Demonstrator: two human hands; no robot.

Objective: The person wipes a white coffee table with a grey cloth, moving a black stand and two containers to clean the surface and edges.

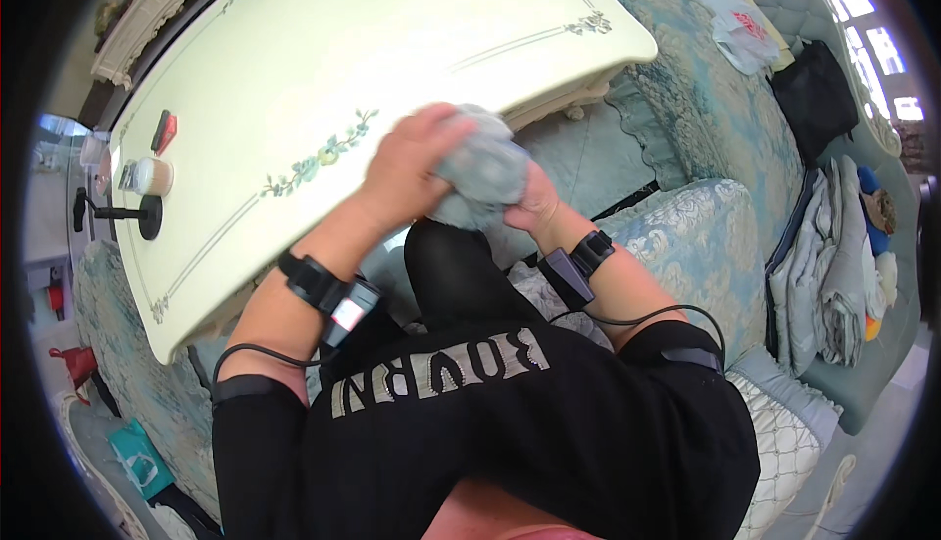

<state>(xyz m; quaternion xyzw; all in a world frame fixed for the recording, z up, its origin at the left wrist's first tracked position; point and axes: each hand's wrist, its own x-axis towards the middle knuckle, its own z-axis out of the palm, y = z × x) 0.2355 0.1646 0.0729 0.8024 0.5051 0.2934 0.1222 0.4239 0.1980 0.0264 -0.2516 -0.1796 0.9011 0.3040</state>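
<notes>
In front of my lap, just off the near edge of the white table (245,79), I have a bunched grey-blue cloth (485,170) between both hands. My left hand (414,163) is closed on its left side, fingers over the top, somewhat smeared by motion. On the other side my right hand (534,201) grips the cloth from the right and below. Part of the right fingers is hidden behind it. The cloth looks soft and folded into a rounded bundle.
On the table's left end stand a round tub (153,176), a black stand (149,217) and a small red-and-black item (165,132). Blue patterned sofas flank the table. To the right are a black bag (816,99), plastic bags (740,35) and folded grey clothes (828,261).
</notes>
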